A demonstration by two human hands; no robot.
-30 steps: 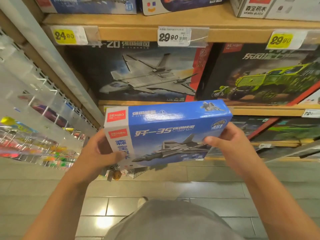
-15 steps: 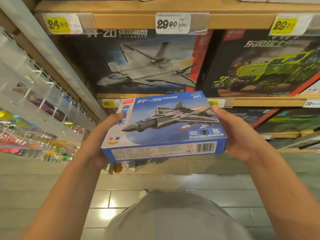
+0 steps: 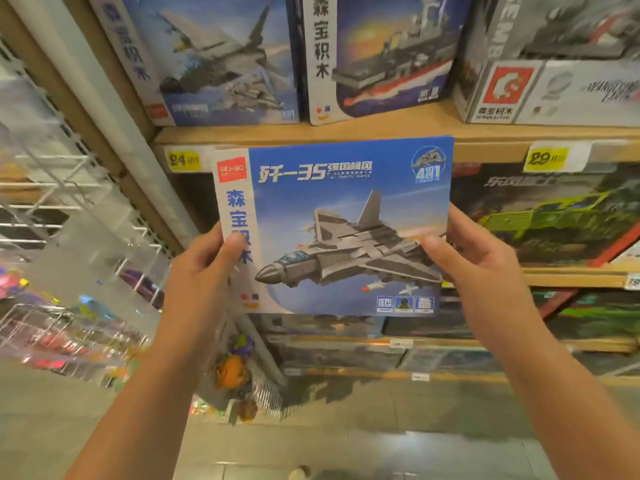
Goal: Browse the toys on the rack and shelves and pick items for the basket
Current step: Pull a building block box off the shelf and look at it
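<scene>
A blue toy box (image 3: 332,209) with a grey fighter jet printed on its front stands upright in front of the wooden shelves. My left hand (image 3: 201,271) grips its left edge, thumb over the white side strip. My right hand (image 3: 474,261) grips the right edge, thumb on the front. Behind the box, a wooden shelf (image 3: 398,129) carries more boxed building sets. No basket is in view.
Above stand a jet box (image 3: 221,60), a warship box (image 3: 388,53) and a grey box (image 3: 554,60). A green truck box (image 3: 554,216) sits at right. A white wire rack (image 3: 62,216) with packaged toys stands left. Small bagged toys (image 3: 235,375) hang low. Tiled floor lies below.
The box has been lifted higher and tipped upright, so its front now faces me instead of lying flat. The view has tilted up, showing the upper shelf.
</scene>
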